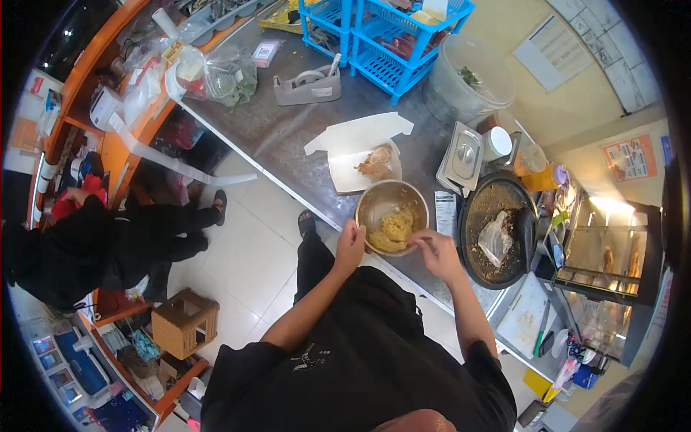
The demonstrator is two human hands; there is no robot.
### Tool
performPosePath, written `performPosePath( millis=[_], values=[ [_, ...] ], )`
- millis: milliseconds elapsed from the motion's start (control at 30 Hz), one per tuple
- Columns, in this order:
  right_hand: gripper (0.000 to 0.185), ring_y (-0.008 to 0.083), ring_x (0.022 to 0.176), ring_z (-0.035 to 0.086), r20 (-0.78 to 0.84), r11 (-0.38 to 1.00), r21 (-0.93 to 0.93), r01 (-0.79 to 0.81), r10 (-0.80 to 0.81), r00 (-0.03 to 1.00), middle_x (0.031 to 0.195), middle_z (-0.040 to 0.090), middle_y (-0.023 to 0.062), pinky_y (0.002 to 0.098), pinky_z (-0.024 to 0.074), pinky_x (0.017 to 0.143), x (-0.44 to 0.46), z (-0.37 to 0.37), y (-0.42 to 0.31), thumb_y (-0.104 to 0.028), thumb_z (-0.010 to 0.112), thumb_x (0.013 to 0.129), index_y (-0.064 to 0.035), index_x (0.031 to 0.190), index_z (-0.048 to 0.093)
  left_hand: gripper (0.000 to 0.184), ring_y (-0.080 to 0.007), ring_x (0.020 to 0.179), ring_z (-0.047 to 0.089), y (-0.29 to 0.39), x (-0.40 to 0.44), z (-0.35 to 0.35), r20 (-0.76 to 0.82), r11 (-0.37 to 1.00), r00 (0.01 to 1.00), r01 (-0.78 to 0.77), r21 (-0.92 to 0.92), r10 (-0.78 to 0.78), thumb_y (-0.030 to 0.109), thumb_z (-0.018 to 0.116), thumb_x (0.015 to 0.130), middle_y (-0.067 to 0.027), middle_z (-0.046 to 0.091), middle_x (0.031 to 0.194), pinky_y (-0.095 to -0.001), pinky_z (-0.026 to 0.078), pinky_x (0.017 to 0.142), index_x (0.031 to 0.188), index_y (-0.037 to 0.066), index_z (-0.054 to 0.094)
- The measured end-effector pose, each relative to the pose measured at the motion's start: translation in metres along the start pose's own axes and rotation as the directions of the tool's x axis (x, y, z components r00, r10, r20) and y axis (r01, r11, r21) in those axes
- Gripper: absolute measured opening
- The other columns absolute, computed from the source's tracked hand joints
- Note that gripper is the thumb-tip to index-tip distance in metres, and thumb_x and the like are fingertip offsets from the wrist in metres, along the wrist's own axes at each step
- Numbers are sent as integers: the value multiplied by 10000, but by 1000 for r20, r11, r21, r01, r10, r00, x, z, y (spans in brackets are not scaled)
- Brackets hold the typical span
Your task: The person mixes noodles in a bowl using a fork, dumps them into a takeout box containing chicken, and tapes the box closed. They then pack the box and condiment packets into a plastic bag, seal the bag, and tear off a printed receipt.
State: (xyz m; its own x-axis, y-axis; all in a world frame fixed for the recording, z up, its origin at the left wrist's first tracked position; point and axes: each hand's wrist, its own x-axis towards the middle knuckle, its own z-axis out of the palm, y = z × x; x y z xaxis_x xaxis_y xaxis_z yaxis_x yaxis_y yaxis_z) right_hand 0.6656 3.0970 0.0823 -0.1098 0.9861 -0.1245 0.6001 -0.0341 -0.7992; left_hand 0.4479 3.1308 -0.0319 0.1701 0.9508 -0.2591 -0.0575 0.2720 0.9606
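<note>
A round metal bowl [393, 189] holds a yellowish, mashed-looking food [394, 227] at the table's near edge. My left hand [350, 247] grips the bowl's left rim, thumb up. On the other side, my right hand [436, 252] pinches a thin utensil whose end dips into the food; its kind is hard to make out. Just beyond the bowl stands an open white takeaway box [344, 169], lid folded back, with a brownish piece of food [376, 163] inside.
A large dark round pan [475, 268] with a plastic bag [495, 241] sits to the right, near metal lids [463, 155]. Farther back are a tape dispenser [308, 88], blue stacked baskets [398, 63] and a clear tub [471, 79]. Another person [108, 245] in black stands at left.
</note>
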Motion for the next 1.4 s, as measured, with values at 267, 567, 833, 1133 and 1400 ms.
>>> performPosePath(
  millis=[267,567,833,1133,1400],
  values=[
    [404,323,1010,676,-104,945,-165,284,-303,947,1107,696,143,365,550,875,39,44,30,108,540,715,-28,1072,672,202,-105,551,565,-7,-3,6,33,988,996,85,-130,-82,138,491,1027,-26,484,708,-255,501,465,884,70,366],
    [154,260,893,713,-456,982,139,-125,175,872,999,721,154,328,540,803,44,32,39,-29,576,934,-28,1023,702,200,-103,554,570,-13,-4,7,38,982,997,66,-174,-61,141,489,1027,-25,482,703,-256,516,466,885,71,366],
    [200,283,931,702,-59,988,71,140,-136,989,1025,709,155,344,547,835,-14,17,14,71,527,879,19,988,686,200,-126,522,595,-19,12,8,24,962,997,74,-265,-70,141,489,1025,-29,484,689,-248,532,461,885,65,368],
    [293,341,1025,667,-142,917,-226,327,-363,921,1097,679,169,378,542,880,40,32,7,92,552,781,-19,1028,662,167,-126,532,604,-14,2,11,69,969,996,76,-233,-61,129,477,1027,-51,540,724,-255,540,463,914,49,384],
    [185,344,896,692,-138,974,-215,70,-102,985,1011,699,166,359,560,801,51,-31,8,1,586,863,-17,1028,667,177,-112,529,605,-1,0,1,43,996,998,51,-71,-48,149,478,1029,-45,563,708,-250,538,471,899,68,388]
  ],
)
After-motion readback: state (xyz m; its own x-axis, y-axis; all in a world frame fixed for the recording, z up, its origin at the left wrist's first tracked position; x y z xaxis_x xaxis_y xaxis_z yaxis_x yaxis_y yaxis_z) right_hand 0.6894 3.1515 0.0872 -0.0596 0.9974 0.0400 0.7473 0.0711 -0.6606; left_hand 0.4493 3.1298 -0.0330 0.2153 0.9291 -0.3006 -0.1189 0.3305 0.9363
